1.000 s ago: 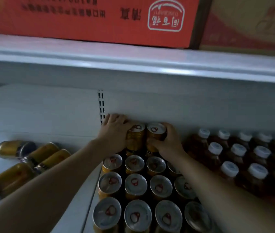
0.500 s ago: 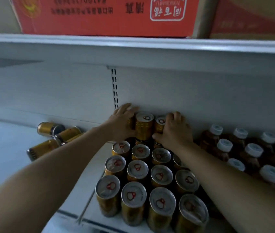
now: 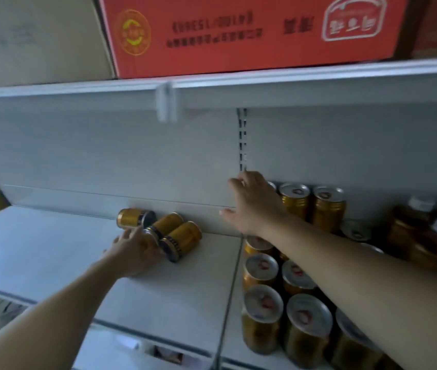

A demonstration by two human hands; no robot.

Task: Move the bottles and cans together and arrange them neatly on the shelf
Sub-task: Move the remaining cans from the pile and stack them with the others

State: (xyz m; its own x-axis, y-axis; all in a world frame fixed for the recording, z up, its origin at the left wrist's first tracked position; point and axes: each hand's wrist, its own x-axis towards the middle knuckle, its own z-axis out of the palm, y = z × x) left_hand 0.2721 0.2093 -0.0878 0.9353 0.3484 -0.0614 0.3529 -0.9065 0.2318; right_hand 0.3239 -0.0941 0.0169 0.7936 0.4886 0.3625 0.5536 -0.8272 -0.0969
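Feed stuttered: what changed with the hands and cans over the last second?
Both hands let go of the stacked cans at the back. The left hand went left onto the lying cans, grip unclear; the right hand lifted, fingers open. Stacked cans, upright rows and bottles stayed put.

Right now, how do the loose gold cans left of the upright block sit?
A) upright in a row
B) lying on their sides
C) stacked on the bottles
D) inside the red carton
B: the loose gold cans lie on their sides on the shelf, round ends showing, by the left hand.
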